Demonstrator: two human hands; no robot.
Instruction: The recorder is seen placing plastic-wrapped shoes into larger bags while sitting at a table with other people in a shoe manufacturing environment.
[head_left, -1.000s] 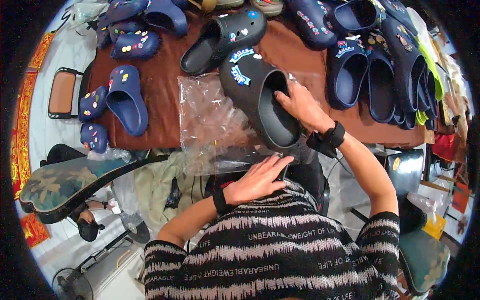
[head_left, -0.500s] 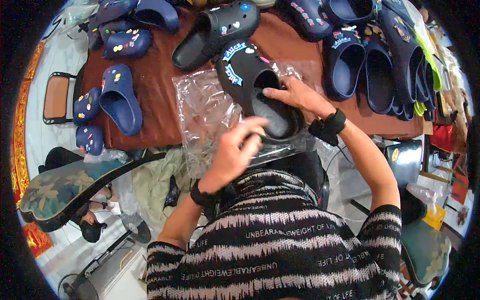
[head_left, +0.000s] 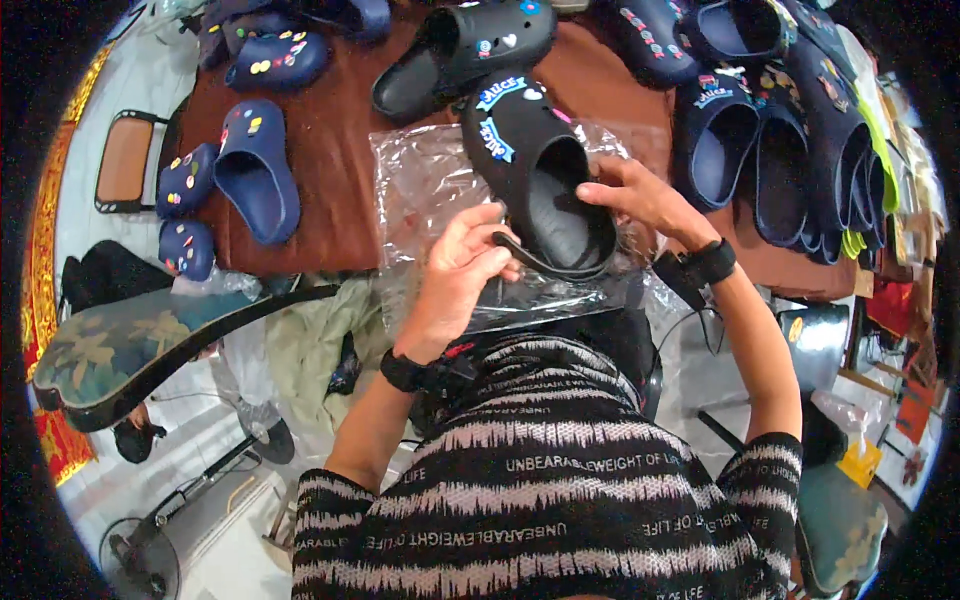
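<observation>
A black clog (head_left: pixel 508 165) decorated with blue-and-white, white and pink charms lies in front of me, toe pointing away. Under it is a clear plastic bag (head_left: pixel 412 185). At the clog's right side, my right hand (head_left: pixel 648 203) grips the rim, thumb over the edge of the foot opening. My left hand (head_left: pixel 462 262) pinches the free left end of the black heel strap (head_left: pixel 545 267), which curves round behind the heel. That strap end stands apart from the clog's side. Just beyond lies another black clog (head_left: pixel 425 70) with charms.
Dark blue clogs (head_left: pixel 258 175) with charms lie on the left of the brown-covered table (head_left: pixel 335 150). Several more blue clogs (head_left: pixel 720 145) crowd the right, beside lime-green ones (head_left: pixel 882 165). A floral-cushioned chair (head_left: pixel 140 340) stands at left, and a fan (head_left: pixel 140 555) sits lower left.
My left hand has moved up to the heel and taken hold of the strap end, which now swings out behind the heel. My right hand stays on the clog's side. The whole view has shifted slightly.
</observation>
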